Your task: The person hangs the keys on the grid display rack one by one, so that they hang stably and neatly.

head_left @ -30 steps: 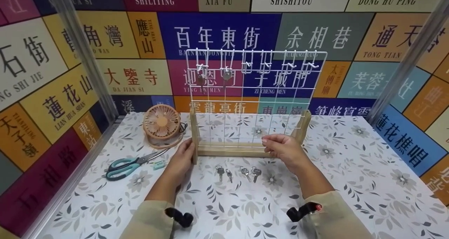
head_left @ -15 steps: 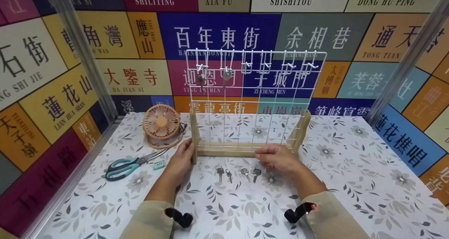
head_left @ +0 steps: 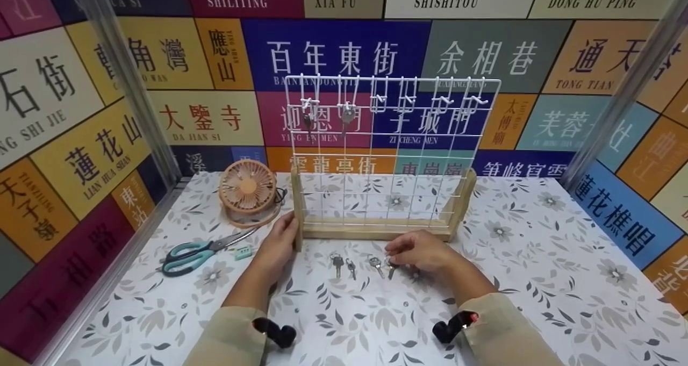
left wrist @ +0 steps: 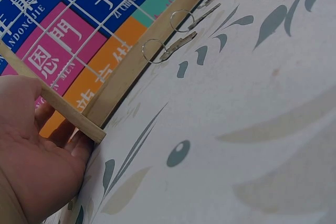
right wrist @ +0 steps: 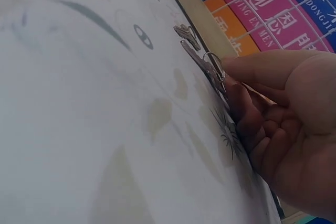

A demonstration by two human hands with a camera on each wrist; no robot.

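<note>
Six white hooks are mounted along the top of a wire-grid display rack (head_left: 395, 79). The two leftmost are occupied: a dark key (head_left: 307, 121) and a silver key (head_left: 347, 114) are hung there. The four hooks to the right (head_left: 443, 102) are bare. Four ringed keys lie on the floral tablecloth (head_left: 403, 323), near side of the rack, so about one third appears completed.

The rightmost loose key (head_left: 391, 271) is being touched at its ring by the thumb and forefinger of the right hand (head_left: 424, 250); whether the pinch is closed cannot be told. The rack's left wooden post (head_left: 296, 210) is gripped between the thumb and fingers of the left hand (head_left: 276, 246).

An orange desk fan (head_left: 247, 186) is placed to the left of the rack; teal-handled scissors (head_left: 189, 256) and a small teal object (head_left: 243, 252), not identifiable, are located nearer. The hooks are not obstructed by these. The adjacent key (head_left: 377, 266) is set close to the rightmost one and could be disturbed.
</note>
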